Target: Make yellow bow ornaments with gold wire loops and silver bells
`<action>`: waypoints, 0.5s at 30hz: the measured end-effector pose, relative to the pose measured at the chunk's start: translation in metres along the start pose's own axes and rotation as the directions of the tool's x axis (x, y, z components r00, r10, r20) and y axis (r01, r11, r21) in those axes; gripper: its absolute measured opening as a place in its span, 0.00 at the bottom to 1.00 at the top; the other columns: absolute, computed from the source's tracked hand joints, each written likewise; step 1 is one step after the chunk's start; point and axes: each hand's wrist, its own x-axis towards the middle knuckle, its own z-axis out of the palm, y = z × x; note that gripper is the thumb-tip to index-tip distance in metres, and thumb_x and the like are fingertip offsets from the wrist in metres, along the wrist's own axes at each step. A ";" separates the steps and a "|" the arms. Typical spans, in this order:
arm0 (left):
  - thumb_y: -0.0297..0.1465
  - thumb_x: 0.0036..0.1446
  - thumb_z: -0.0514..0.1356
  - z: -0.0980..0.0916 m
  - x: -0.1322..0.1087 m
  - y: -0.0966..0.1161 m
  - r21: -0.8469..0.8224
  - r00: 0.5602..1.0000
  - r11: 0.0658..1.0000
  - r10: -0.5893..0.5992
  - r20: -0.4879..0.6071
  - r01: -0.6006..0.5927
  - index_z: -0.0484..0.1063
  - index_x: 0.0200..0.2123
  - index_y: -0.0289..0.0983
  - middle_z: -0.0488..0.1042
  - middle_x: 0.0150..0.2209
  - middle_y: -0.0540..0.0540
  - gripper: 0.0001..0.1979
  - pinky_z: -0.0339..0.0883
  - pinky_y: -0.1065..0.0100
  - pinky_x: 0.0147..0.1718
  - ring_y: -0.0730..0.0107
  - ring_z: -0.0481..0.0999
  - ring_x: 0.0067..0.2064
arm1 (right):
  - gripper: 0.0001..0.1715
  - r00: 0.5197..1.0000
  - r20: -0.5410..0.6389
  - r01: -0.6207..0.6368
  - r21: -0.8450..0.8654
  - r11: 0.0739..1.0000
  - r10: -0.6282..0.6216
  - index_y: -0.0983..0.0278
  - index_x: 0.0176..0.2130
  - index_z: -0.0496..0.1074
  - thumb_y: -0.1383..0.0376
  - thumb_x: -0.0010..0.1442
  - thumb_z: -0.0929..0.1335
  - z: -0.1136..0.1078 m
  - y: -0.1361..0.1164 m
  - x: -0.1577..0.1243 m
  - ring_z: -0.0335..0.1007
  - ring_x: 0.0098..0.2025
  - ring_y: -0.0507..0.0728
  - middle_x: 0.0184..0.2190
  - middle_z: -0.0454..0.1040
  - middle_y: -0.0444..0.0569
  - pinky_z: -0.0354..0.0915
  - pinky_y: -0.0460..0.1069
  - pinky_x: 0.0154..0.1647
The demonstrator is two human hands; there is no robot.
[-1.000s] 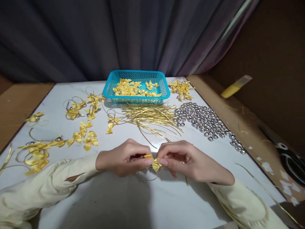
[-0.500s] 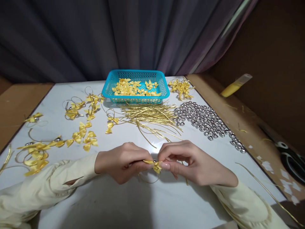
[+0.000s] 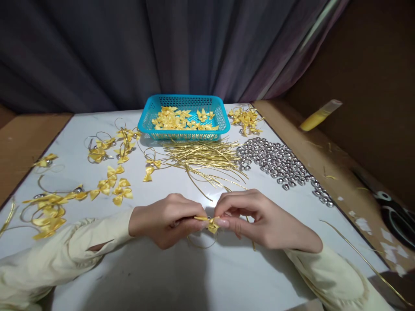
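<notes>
Between my two hands, over the near middle of the table, is a yellow ribbon bow (image 3: 212,226). My left hand (image 3: 171,219) pinches its left side between thumb and fingers. My right hand (image 3: 254,220) pinches the right side, its fingertips close to the left ones. A thin gold cord loop (image 3: 204,247) hangs below the bow, and another cord end (image 3: 253,244) sticks out under my right hand. Part of the bow is hidden by my fingertips.
A blue basket (image 3: 184,134) of yellow bows stands at the back. Before it lie gold cords (image 3: 204,155), with silver beads (image 3: 275,160) to the right. Finished-looking bows with loops (image 3: 50,211) lie left. Black-handled scissors (image 3: 394,216) and a glue bottle (image 3: 319,116) are at right.
My right hand has shifted very slightly to the left and up against the bow. Both hands keep their pinch; otherwise the table looks the same.
</notes>
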 end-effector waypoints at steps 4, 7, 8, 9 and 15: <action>0.30 0.61 0.48 -0.001 0.001 0.000 -0.107 0.975 0.969 -0.224 -0.003 0.222 0.64 0.26 0.34 0.63 0.18 0.52 0.12 0.53 0.75 0.19 0.78 0.58 0.20 | 0.09 0.994 -0.106 -0.040 -0.057 0.998 0.034 0.66 0.35 0.72 0.63 0.60 0.65 -0.001 0.002 0.001 0.65 0.28 0.49 0.28 0.72 0.47 0.62 0.44 0.28; 0.33 0.60 0.50 0.002 0.001 -0.002 -0.324 0.907 0.857 -0.421 0.006 0.400 0.63 0.24 0.33 0.60 0.18 0.54 0.14 0.51 0.76 0.19 0.79 0.57 0.20 | 0.09 0.977 -0.205 -0.067 -0.071 0.995 0.051 0.65 0.37 0.71 0.63 0.60 0.64 -0.003 0.004 0.001 0.65 0.26 0.48 0.31 0.73 0.47 0.62 0.44 0.27; 0.34 0.60 0.51 0.004 0.001 -0.003 -0.406 0.882 0.804 -0.471 0.010 0.434 0.63 0.23 0.33 0.59 0.18 0.54 0.15 0.51 0.75 0.19 0.79 0.56 0.20 | 0.09 0.973 -0.225 -0.069 -0.055 0.996 0.055 0.65 0.39 0.71 0.64 0.61 0.63 -0.003 0.005 0.000 0.64 0.25 0.48 0.32 0.73 0.48 0.62 0.44 0.26; 0.34 0.59 0.51 0.006 0.001 -0.004 -0.487 0.858 0.746 -0.513 0.016 0.455 0.62 0.22 0.33 0.59 0.18 0.54 0.15 0.50 0.75 0.19 0.79 0.56 0.20 | 0.10 0.970 -0.236 -0.068 -0.032 0.997 0.058 0.65 0.42 0.69 0.65 0.62 0.62 -0.003 0.006 0.000 0.64 0.23 0.47 0.33 0.73 0.48 0.62 0.44 0.25; 0.35 0.56 0.56 0.017 -0.003 -0.014 -0.832 0.756 0.363 -0.647 0.100 0.421 0.62 0.23 0.33 0.53 0.16 0.57 0.14 0.42 0.76 0.16 0.83 0.48 0.17 | 0.14 0.964 -0.260 -0.033 0.119 0.992 0.063 0.64 0.50 0.59 0.66 0.64 0.59 -0.001 0.016 0.000 0.63 0.22 0.48 0.33 0.73 0.49 0.63 0.45 0.24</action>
